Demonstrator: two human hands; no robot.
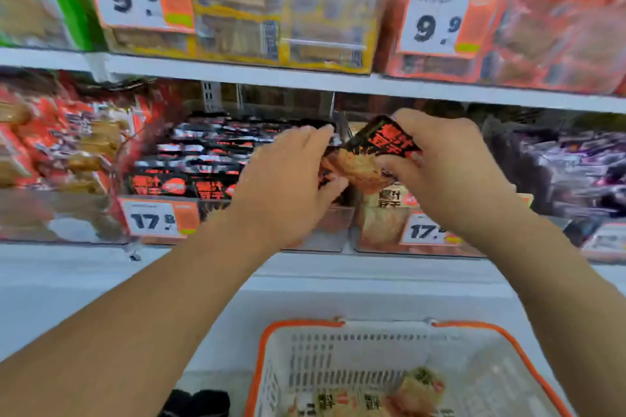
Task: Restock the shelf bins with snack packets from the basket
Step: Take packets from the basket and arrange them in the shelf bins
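A black and red snack packet (369, 154) is held up in front of the middle shelf. My right hand (437, 159) grips its right end, thumb below and fingers over the top. My left hand (288, 173) holds its left edge with curled fingers. Behind them a clear shelf bin (325, 234) holds rows of the same black packets (203, 159). The white basket (338, 362) with an orange rim sits low in view, with a few pale packets (416, 389) in its bottom.
A bin of beige packets (382, 213) stands to the right, a red-packet bin (61, 152) to the left, purple packets (576, 173) at far right. The upper shelf (305, 78) carries more bins and 9.9 price tags. A white ledge (372, 278) runs below.
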